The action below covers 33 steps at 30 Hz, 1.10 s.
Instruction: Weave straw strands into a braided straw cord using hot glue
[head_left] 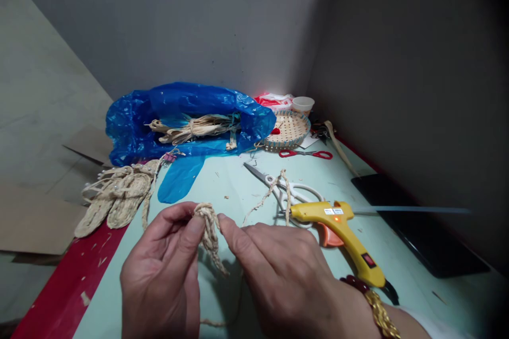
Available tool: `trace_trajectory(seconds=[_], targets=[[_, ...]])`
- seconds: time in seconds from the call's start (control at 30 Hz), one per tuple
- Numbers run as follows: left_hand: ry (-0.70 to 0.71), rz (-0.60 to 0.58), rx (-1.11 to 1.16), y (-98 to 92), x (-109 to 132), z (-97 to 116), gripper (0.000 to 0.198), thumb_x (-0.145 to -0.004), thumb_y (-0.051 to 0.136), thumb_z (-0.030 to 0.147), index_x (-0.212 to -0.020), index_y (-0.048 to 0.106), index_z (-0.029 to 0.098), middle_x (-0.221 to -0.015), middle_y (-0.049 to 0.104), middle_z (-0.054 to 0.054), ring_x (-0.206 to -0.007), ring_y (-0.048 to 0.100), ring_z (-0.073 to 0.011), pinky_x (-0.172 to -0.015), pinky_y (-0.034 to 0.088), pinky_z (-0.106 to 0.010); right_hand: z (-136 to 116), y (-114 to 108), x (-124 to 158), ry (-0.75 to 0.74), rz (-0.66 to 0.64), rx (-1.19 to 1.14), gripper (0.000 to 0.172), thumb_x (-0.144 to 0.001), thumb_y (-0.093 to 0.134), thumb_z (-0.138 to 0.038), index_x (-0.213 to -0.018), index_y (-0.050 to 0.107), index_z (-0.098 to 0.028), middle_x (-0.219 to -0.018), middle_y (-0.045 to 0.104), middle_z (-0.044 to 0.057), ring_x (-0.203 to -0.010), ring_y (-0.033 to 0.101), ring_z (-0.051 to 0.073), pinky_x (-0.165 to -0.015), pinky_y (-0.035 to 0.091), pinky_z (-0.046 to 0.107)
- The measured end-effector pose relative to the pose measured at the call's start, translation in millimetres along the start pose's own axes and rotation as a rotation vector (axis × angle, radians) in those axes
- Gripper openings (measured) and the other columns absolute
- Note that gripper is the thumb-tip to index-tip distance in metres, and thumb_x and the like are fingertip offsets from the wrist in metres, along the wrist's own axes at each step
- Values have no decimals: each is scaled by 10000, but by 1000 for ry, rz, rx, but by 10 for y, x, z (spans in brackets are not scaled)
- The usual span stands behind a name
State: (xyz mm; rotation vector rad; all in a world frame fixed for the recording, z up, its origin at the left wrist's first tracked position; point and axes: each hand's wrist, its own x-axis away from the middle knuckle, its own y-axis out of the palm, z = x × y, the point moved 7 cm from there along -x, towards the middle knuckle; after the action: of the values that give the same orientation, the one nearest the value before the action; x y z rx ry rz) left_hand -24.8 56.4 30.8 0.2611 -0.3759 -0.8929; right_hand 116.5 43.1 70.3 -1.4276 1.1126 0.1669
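Note:
A small folded coil of braided straw cord (209, 235) is pinched between the thumb and fingers of my left hand (165, 265). One tail of the braid hangs down below the coil. My right hand (278, 270) is closed, its fingertips at the coil's right edge; its other fingers curl out of sight. More of the braid runs past my right hand toward white-handled scissors (274, 183). Just beyond my right hand, a yellow glue gun (330, 217) lies on its side with a lit orange light and a clear glue stick in its back.
Two woven straw sandals (127, 196) sit at the table's left edge. At the back are a blue plastic bag (135, 116) holding straw bundles (199, 130), a woven basket (294, 130), a white cup (303, 105) and red-handled scissors (306, 154). A black flat object (417, 228) lies right.

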Motion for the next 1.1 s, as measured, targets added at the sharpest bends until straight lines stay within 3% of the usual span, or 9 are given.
trace_trajectory(seconds=[0.2,0.37,0.5,0.73,0.93,1.1], targets=[[5,26,4,3,9,-8,469,-283,988,244,-686,757,184,-635,718,14,-567,641,-72,-555,544,-85,-30,11,-9,17,-8,40,372,-943,393,-83,-1251,570,26,-759,730,73,-610,670,189,-512,501,302],[22,55,6,-22,27,-14,498,-245,989,286,-673,748,204,-674,710,15,-659,651,-110,-588,564,-113,-79,62,-20,8,38,92,367,-992,363,-112,-1230,578,64,-799,748,110,-590,673,204,-475,539,321],[-8,40,7,4,46,-50,484,-289,986,297,-699,745,211,-689,704,3,-650,626,-114,-590,569,-144,-62,123,-2,43,55,47,373,-1019,367,-159,-1254,528,81,-858,753,141,-604,687,229,-455,562,357],[5,30,31,30,56,-75,447,-364,978,309,-739,747,234,-756,679,19,-731,642,-120,-619,560,-126,-10,197,24,69,66,-55,396,-934,375,-65,-1298,459,68,-757,726,126,-568,648,234,-433,512,369],[-29,-110,-13,42,-13,-86,309,-572,911,274,-818,731,223,-795,685,-10,-778,631,-134,-725,564,-179,80,122,-44,183,-84,-184,427,-901,422,-112,-1304,506,3,-820,687,115,-665,641,231,-539,534,344],[-109,-262,-92,45,-55,-100,292,-628,878,280,-886,746,245,-770,697,-7,-684,666,-151,-617,581,-204,213,-37,-42,358,-241,-253,223,-889,492,-120,-1071,606,-181,-823,655,26,-706,640,185,-634,536,301]])
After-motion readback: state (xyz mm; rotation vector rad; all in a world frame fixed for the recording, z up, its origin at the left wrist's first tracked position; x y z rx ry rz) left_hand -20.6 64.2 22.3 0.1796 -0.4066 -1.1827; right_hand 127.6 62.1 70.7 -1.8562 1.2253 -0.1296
